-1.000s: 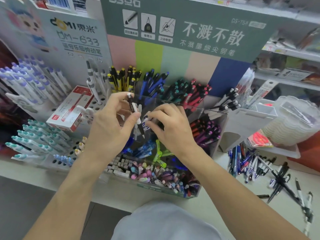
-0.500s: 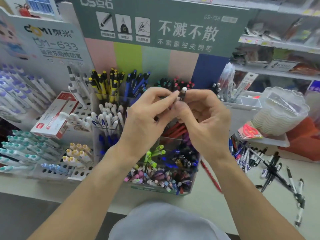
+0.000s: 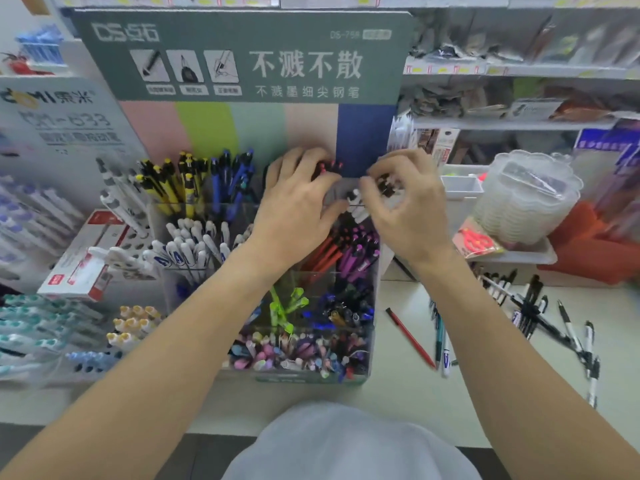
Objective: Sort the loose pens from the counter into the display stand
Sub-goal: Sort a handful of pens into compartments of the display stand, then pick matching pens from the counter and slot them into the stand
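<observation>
Hands met over display stand [image 3: 372, 327] back row: left hand [image 3: 294, 209] and right hand [image 3: 408, 206] both pinched a black-white pen [image 3: 356, 206]; loose pens [image 3: 533, 306] lay on counter [image 3: 485, 375].

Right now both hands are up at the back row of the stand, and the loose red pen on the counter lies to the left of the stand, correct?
Not quite. The head view shows the red pen on the counter to the right of the stand, not the left. Both hands, left and right, are indeed up at its back row.
</observation>
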A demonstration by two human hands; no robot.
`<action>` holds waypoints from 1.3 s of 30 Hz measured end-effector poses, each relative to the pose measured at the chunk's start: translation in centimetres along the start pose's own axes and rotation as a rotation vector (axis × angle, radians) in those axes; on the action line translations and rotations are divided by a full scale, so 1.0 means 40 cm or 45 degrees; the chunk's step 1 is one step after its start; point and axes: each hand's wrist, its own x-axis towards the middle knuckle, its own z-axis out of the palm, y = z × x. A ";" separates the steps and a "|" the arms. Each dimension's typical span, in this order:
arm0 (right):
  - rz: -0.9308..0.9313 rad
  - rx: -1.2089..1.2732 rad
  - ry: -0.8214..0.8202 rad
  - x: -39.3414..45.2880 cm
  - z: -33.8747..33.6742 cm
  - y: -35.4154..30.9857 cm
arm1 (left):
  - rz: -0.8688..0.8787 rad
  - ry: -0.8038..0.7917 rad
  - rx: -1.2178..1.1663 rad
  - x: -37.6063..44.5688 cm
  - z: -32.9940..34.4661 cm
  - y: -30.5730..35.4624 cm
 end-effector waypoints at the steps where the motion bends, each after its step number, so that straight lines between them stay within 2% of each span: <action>1: -0.002 -0.068 -0.058 -0.011 0.002 0.007 | -0.012 0.015 -0.005 -0.002 -0.001 -0.001; 4: 0.007 -0.108 -0.140 -0.036 0.002 0.011 | -0.029 0.051 -0.048 -0.003 -0.007 0.001; 9: 0.253 0.072 0.085 0.024 -0.002 0.009 | -0.046 0.131 -0.094 0.031 -0.002 0.007; 13: 0.234 0.187 0.050 0.049 -0.006 0.008 | -0.130 0.167 -0.103 0.063 0.018 0.041; 16: 0.291 0.349 -0.020 -0.002 -0.052 0.005 | -0.155 0.169 -0.073 0.080 0.018 0.058; 19: 0.328 0.259 0.037 -0.104 -0.139 0.047 | -0.157 0.289 -0.021 0.064 0.004 0.081; 20: 0.405 0.220 0.039 -0.143 -0.173 0.077 | -0.121 0.372 -0.079 0.052 0.000 0.102; 22: 0.612 0.129 -0.018 -0.221 -0.229 0.150 | -0.019 0.502 -0.379 0.012 -0.015 0.165; 24: 0.883 -0.054 -0.218 -0.307 -0.276 0.250 | 0.058 0.338 -0.713 -0.036 -0.003 0.256; 26: 1.164 -0.244 -0.446 -0.402 -0.307 0.350 | 0.007 0.001 -0.901 -0.087 0.047 0.345; 29: 1.491 -0.335 -0.502 -0.539 -0.304 0.443 | -0.347 -0.576 -0.942 -0.167 0.189 0.445; 31: 1.526 -0.359 -0.445 -0.596 -0.284 0.461 | -0.639 -0.934 -0.857 -0.215 0.292 0.475; 32: 1.513 -0.361 -0.433 -0.617 -0.273 0.464 | -0.754 -1.043 -0.816 -0.237 0.339 0.481; 35: 1.444 -0.346 -0.442 -0.650 -0.251 0.477 | -1.037 -1.095 -0.669 -0.281 0.446 0.482; 39: 1.314 -0.266 -0.547 -0.643 -0.242 0.510 | -1.201 -0.830 -0.565 -0.289 0.531 0.484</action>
